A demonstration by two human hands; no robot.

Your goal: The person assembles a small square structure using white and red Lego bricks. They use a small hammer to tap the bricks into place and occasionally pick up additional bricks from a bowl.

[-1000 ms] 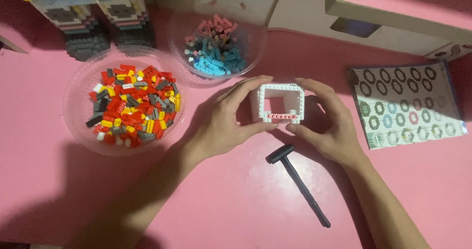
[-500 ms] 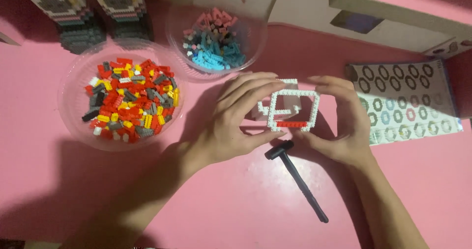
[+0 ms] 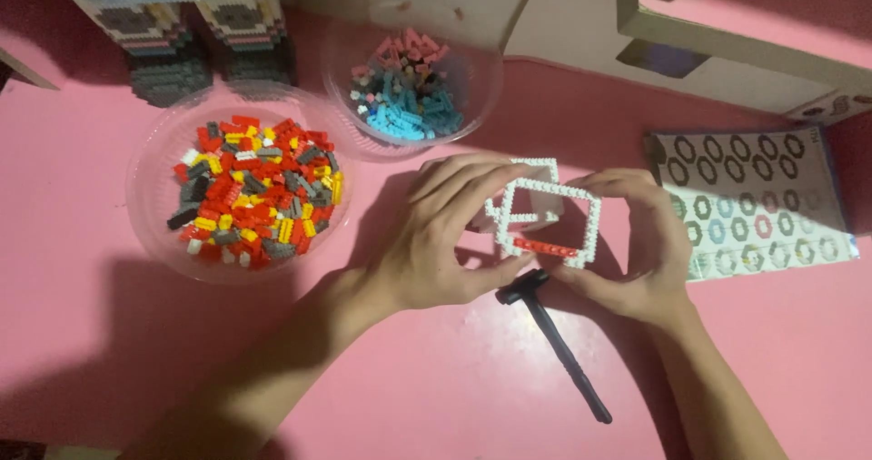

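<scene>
**Both hands on open brick frame**

Left hand (image 3: 436,242) and right hand (image 3: 636,251) pinch a white frame (image 3: 545,215) above table centre, fingers curled shut on its sides. Open face tilts toward 7 o'clock; red strip, its long axis, runs 9–3. Hard squeeze likely pops thin walls. Tool (image 3: 554,342) at 6.

- A hobby corner at home, by the look of it: a pink tabletop (image 3: 136,351) set up for tiny-brick building.
- Two clear bowls of sorted bricks, one red, yellow and grey (image 3: 241,183), one pink and blue (image 3: 411,88).
- Finished brick models (image 3: 168,24) stand at the back beside a cardboard box (image 3: 727,42).
</scene>
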